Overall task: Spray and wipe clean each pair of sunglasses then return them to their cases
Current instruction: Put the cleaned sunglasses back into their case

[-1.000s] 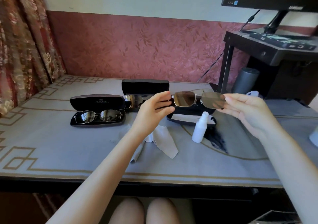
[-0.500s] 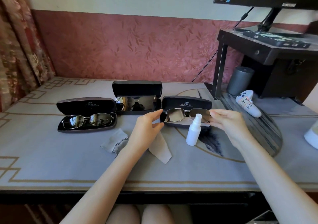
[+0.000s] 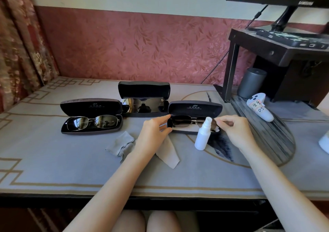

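Metal-framed dark sunglasses [image 3: 183,122]: I'm pinching both ends, left hand [image 3: 153,133] and right hand [image 3: 235,131], in open black hard case [image 3: 195,108]; white plastic spray bottle [image 3: 202,139] at its 5 o'clock is risking a wrist knock.

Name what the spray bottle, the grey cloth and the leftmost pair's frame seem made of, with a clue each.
Spray bottle: likely plastic, opaque white, dull sheen. Grey cloth: soft fabric, perhaps microfibre; it lies crumpled in folds. Leftmost pair's frame: probably metal, thin silvery glinting rims.

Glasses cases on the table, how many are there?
3, all open: the left case, the back case in the middle, and the right case between the left hand and right hand. None looks hidden.
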